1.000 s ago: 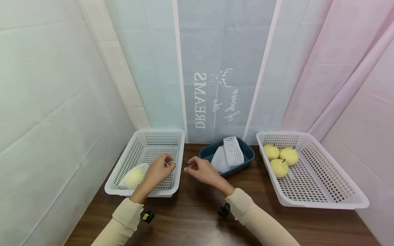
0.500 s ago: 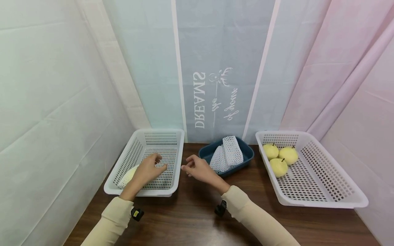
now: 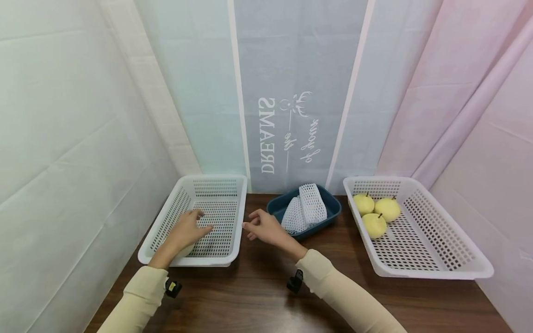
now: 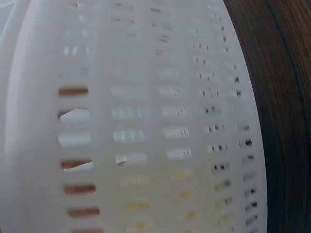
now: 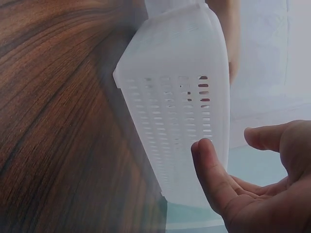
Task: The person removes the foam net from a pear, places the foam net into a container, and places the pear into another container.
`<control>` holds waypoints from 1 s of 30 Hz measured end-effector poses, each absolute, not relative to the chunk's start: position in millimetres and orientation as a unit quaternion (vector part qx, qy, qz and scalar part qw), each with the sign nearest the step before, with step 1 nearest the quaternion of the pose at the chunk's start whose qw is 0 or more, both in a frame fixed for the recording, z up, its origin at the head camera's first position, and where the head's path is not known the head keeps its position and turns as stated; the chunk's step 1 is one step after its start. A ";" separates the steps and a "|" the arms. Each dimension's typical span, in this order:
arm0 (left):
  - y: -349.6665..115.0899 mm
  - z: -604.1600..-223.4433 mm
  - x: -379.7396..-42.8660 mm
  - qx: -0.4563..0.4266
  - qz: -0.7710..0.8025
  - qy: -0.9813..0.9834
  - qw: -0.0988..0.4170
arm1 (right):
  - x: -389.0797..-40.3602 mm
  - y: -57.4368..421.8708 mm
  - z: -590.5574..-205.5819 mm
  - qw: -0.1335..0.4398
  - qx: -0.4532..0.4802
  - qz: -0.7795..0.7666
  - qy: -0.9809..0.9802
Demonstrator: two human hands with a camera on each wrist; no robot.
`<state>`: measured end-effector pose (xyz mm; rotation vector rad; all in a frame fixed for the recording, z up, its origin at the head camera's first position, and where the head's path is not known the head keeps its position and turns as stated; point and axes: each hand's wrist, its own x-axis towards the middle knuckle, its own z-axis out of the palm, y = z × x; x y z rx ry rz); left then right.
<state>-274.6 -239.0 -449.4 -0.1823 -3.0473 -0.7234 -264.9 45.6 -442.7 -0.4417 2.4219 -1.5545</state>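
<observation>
My left hand [image 3: 183, 231] hovers over the left white basket [image 3: 239, 222], thumb and fingers apart with nothing between them. Beneath its palm and wrist a pale sliver of the netted pear [image 3: 187, 251] shows; the rest is hidden. The left wrist view holds only the slotted wall of that basket [image 4: 146, 102], with yellow showing through some slots. Just right of the basket, my right hand [image 3: 268, 229] is held in the air, fingers loosely bent and holding nothing. In the right wrist view this hand [image 5: 272, 184] is in front of the basket's outer wall [image 5: 160, 111].
A blue tray [image 3: 336, 210] behind the right hand holds white foam net sleeves [image 3: 312, 206]. To the right, another white basket [image 3: 437, 273] contains three yellow pears [image 3: 374, 225]. Brown wooden table [image 3: 233, 300] lies in front; a printed curtain [image 3: 291, 69] hangs behind.
My left hand has moved left and toward me, now covering most of the netted pear, and its thumb and fingers have spread apart. My right hand has barely shifted.
</observation>
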 end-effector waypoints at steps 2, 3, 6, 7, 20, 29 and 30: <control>-243.3 -451.1 -275.4 -0.058 -0.224 -0.973 -0.002 | -265.7 45.8 -443.9 0.121 -0.150 -0.534 0.823; -245.5 -451.8 -275.7 -0.057 -0.222 -0.973 -0.004 | -266.2 45.9 -444.8 0.124 -0.149 -0.537 0.821; -251.4 -453.3 -276.5 -0.050 -0.212 -0.976 -0.016 | -267.3 45.5 -447.3 0.134 -0.150 -0.548 0.812; -252.8 -453.5 -276.4 -0.046 -0.208 -0.977 -0.021 | -267.6 45.2 -448.2 0.136 -0.149 -0.551 0.810; -262.5 -457.2 -276.5 -0.013 -0.193 -0.978 -0.082 | -268.0 34.8 -452.0 0.155 -0.131 -0.597 0.776; -256.8 -445.6 -271.1 -0.041 -0.195 -0.974 -0.107 | -263.3 31.6 -448.6 0.166 -0.129 -0.618 0.758; -256.6 -445.1 -270.7 -0.041 -0.196 -0.974 -0.108 | -263.1 31.5 -448.8 0.168 -0.129 -0.618 0.757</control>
